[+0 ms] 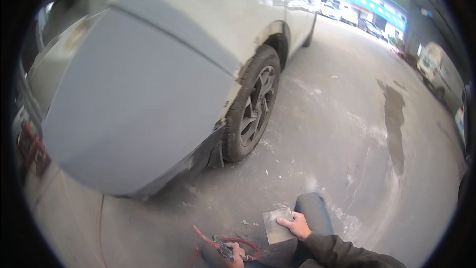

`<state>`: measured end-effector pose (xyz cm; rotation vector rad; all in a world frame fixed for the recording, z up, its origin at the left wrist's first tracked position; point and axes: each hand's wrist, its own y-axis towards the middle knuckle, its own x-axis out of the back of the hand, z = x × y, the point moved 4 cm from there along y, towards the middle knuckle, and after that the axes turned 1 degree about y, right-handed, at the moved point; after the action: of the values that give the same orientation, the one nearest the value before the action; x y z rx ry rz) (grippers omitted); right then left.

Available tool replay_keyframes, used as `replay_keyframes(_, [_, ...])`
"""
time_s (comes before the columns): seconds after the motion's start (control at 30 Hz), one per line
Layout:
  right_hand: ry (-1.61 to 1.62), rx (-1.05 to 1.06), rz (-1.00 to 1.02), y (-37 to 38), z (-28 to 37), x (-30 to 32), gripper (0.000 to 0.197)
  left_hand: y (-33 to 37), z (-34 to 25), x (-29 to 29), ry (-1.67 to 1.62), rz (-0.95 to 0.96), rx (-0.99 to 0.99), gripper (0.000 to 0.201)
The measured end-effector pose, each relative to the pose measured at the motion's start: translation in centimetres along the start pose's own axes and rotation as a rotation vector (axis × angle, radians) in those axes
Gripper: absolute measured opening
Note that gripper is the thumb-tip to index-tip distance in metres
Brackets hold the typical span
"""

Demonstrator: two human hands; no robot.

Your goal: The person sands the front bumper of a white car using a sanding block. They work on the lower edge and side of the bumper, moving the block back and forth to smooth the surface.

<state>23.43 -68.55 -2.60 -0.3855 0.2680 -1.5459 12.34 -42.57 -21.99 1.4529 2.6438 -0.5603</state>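
Note:
Low in the head view, my left hand (pixel 236 255) is closed round what looks like an air blow gun (pixel 226 251). It has a dark body, a thin red nozzle pointing up and left, and a red hose (pixel 252 244) looping beside it. To the right, my right hand (pixel 298 225) grips a flat, square, pale grey sheet (pixel 277 232), thumb on top and the other fingers hidden beneath. Whether the sheet is stiff or soft I cannot tell. Ahead and left stands a light-coloured car with a matt grey bumper corner (pixel 124 109). Both hands are apart from it.
The car's wheel (pixel 258 101) stands right of the bumper, its wheel-arch edge bare and scuffed. A thin red line (pixel 101 223) crosses the concrete floor (pixel 327 134), which has a dark wet patch (pixel 395 124). A white van (pixel 441 69) stands far right. My knee (pixel 316 211) is close by.

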Motion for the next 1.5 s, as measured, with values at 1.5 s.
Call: replay_keyframes(1.5, [0.685,0.234,0.113,45.2,21.1,26.5,0.04,6.9,-11.3,-46.4,1.0,0.279,-0.08,0.038])
